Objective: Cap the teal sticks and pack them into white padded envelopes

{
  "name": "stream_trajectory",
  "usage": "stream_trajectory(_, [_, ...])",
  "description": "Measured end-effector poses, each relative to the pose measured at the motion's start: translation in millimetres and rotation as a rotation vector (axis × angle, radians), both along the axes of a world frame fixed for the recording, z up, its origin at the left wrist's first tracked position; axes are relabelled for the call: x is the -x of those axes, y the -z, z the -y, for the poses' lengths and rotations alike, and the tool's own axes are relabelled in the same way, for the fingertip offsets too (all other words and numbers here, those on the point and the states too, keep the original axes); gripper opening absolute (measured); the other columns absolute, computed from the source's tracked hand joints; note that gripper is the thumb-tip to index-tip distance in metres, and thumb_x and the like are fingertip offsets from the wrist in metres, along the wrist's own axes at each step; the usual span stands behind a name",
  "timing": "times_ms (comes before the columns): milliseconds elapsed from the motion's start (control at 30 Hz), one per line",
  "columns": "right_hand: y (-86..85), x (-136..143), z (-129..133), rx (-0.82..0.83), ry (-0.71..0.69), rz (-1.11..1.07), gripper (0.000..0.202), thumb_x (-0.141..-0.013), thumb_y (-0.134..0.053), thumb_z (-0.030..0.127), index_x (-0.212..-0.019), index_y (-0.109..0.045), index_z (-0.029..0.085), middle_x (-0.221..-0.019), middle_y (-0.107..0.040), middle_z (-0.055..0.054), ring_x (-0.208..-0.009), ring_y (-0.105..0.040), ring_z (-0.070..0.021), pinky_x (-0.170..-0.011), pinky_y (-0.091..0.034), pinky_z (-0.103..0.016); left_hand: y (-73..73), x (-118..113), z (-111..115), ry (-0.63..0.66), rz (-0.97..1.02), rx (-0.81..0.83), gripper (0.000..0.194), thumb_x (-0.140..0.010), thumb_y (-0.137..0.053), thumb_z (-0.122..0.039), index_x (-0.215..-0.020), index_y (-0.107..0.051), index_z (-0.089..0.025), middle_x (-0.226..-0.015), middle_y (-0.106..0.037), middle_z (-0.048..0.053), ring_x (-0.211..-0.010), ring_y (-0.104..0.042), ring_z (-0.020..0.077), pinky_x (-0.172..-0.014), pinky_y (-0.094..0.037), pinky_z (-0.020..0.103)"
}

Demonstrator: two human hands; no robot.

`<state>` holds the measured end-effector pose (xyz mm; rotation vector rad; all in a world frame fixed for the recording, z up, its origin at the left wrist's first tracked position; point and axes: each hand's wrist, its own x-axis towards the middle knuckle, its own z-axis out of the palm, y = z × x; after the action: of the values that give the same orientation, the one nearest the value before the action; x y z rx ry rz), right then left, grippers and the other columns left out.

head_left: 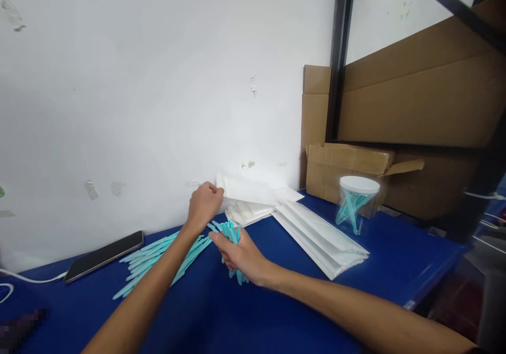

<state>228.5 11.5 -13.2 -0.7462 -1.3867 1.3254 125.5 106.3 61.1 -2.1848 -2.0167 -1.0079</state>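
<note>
My left hand (pixel 205 204) is closed on the left edge of a white plastic bag (pixel 249 189), which is raised above other white bags near the wall. In my right hand (pixel 247 259) is a bundle of turquoise sticks (pixel 230 231), fingers wrapped round it, just below and right of my left hand. More turquoise sticks (pixel 146 259) lie loosely spread on the blue table, partly hidden by my left forearm. A fanned stack of flat white bags (pixel 320 238) rests to the right of my right hand.
A clear jar with a white lid (pixel 359 185) holds turquoise sticks at the right. Behind it are an open cardboard box (pixel 348 172) and a black metal frame (pixel 339 64). A phone (pixel 105 256) with a white cable lies on the blue table (pixel 205 312) by the wall.
</note>
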Motion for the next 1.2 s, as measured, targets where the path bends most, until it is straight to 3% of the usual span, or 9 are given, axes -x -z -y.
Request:
stream_trajectory(167, [-4.6,-3,7,-0.106,-0.068,0.029,0.052,-0.087,-0.062,0.059,-0.061,-0.037,0.021,-0.052,-0.027,0.009,-0.045,-0.023,-0.0067,-0.042,-0.023,-0.021,-46.8,40,37,-0.004,0.039,-0.334,0.022,-0.091,-0.047,-0.037,-0.095,-0.063,-0.023,-0.093,-0.075,0.005,-0.088,-0.068,0.026,-0.076,-0.047,0.034])
stream_trajectory(267, [-12.2,-7,9,-0.214,-0.016,0.076,0.052,-0.09,-0.057,0.06,-0.061,-0.038,0.021,-0.053,-0.028,0.008,-0.047,-0.025,-0.0078,-0.045,-0.024,-0.022,-62.0,65,59,0.025,0.114,-0.485,0.019,-0.089,-0.053,-0.037,-0.098,-0.065,-0.026,-0.088,-0.074,0.0,-0.079,-0.068,0.0221,-0.074,-0.047,0.032])
stream_trajectory(367, [-25.3,-11,12,-0.34,0.09,0.12,0.043,-0.095,-0.052,0.055,-0.072,-0.054,0.019,-0.056,-0.035,0.006,-0.051,-0.031,-0.0095,-0.049,-0.027,-0.023,-68.0,82,81,0.08,0.173,-0.499,0.02,-0.089,-0.056,-0.038,-0.101,-0.068,-0.027,-0.091,-0.073,-0.002,-0.073,-0.066,0.0185,-0.069,-0.048,0.029])
stream_trajectory(500, [-40.2,-17,17,-0.471,0.259,0.203,0.033,-0.096,-0.053,0.05,-0.108,-0.068,0.023,-0.063,-0.045,0.003,-0.057,-0.037,-0.0122,-0.054,-0.031,-0.025,-62.8,92,111,0.215,0.275,-0.452,0.02,-0.09,-0.059,-0.04,-0.102,-0.068,-0.028,-0.094,-0.071,-0.002,-0.083,-0.064,0.0172,-0.07,-0.049,0.026])
stream_trajectory(667, [-47.5,-19,23,-0.583,0.299,0.271,0.04,-0.098,-0.052,0.043,-0.136,-0.057,0.033,-0.09,-0.065,-0.001,-0.066,-0.05,-0.0152,-0.067,-0.04,-0.029,-45.7,88,137,0.365,0.365,-0.377,0.02,-0.09,-0.062,-0.044,-0.099,-0.068,-0.027,-0.097,-0.07,-0.001,-0.081,-0.062,0.0164,-0.073,-0.05,0.028])
stream_trajectory(767, [-48.9,-19,24,-0.642,0.293,0.268,0.033,-0.097,-0.054,0.041,-0.128,-0.062,0.032,-0.106,-0.066,-0.004,-0.079,-0.058,-0.0182,-0.074,-0.043,-0.031,-38.4,78,143,0.439,0.4,-0.33,0.02,-0.09,-0.062,-0.043,-0.099,-0.067,-0.027,-0.097,-0.069,-0.001,-0.08,-0.061,0.0163,-0.071,-0.05,0.028])
stream_trajectory(967, [-47.5,-18,22,-0.551,0.251,0.188,0.024,-0.088,-0.068,0.044,-0.092,-0.057,0.024,-0.064,-0.052,0.005,-0.056,-0.044,-0.0126,-0.055,-0.033,-0.025,-30.9,63,146,0.515,0.375,-0.261,0.02,-0.091,-0.061,-0.044,-0.103,-0.067,-0.029,-0.103,-0.069,0.001,-0.085,-0.063,0.018,-0.079,-0.052,0.032])
stream_trajectory(1133, [-53.5,-20,30,-0.524,0.202,0.048,0.027,-0.09,-0.066,0.046,-0.089,-0.05,0.023,-0.056,-0.038,0.009,-0.05,-0.033,-0.01,-0.052,-0.028,-0.024,-19.9,73,140,0.682,0.301,0.144,0.083,-0.079,-0.074,-0.049,-0.15,-0.031,-0.041,-0.152,-0.044,0.006,-0.132,-0.048,0.0314,-0.105,-0.043,0.048])
stream_trajectory(1200, [-55.4,-21,35,-0.475,0.13,0.015,0.029,-0.09,-0.065,0.048,-0.09,-0.049,0.024,-0.054,-0.035,0.01,-0.048,-0.03,-0.0093,-0.05,-0.026,-0.023,-16.5,77,136,0.795,0.34,0.348,0.086,-0.08,-0.072,-0.053,-0.152,-0.028,-0.038,-0.154,-0.041,0.008,-0.136,-0.044,0.0329,-0.107,-0.041,0.05])
